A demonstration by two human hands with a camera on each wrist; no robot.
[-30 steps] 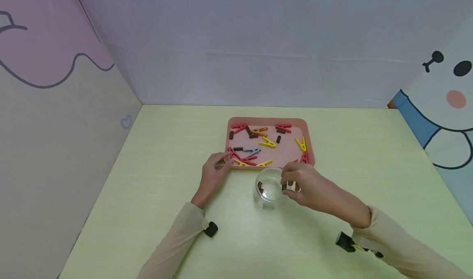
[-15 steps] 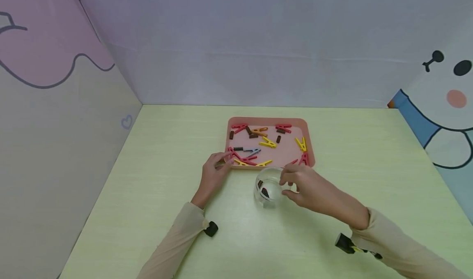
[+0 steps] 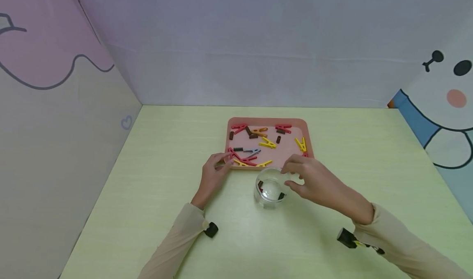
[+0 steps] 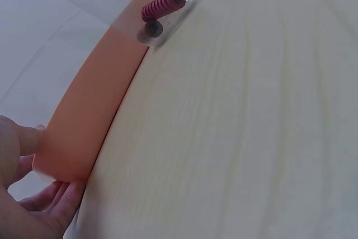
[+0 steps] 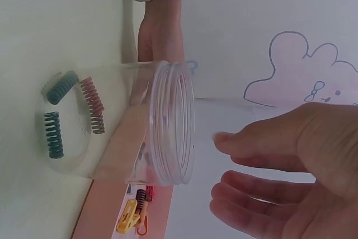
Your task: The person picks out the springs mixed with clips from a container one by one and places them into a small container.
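My left hand [image 3: 213, 174] holds the near left corner of a pink tray [image 3: 267, 120]; the left wrist view shows fingers and thumb around the tray's wall [image 4: 92, 110]. In front of the tray stands a clear jar [image 3: 258, 199], upright. Inside, the right wrist view shows two dark green springs [image 5: 54, 134] and reddish coils [image 5: 92, 102]; a red spring [image 4: 163, 5] also shows in the left wrist view. My right hand [image 3: 318, 182] hovers at the jar's right rim, fingers loosely bent, thumb apart, holding nothing.
The tray carries scattered clothespin halves, such as a yellow one [image 3: 267, 143], an orange one [image 3: 259, 131] and a grey one [image 3: 252, 151], plus several dark springs [image 3: 278, 139]. Walls bound the pale table [image 3: 177, 139] at the back and left.
My right hand has let go of a dark spring, which now lies at the right inside the jar. That hand has risen slightly to the upper right. The left hand stays put.
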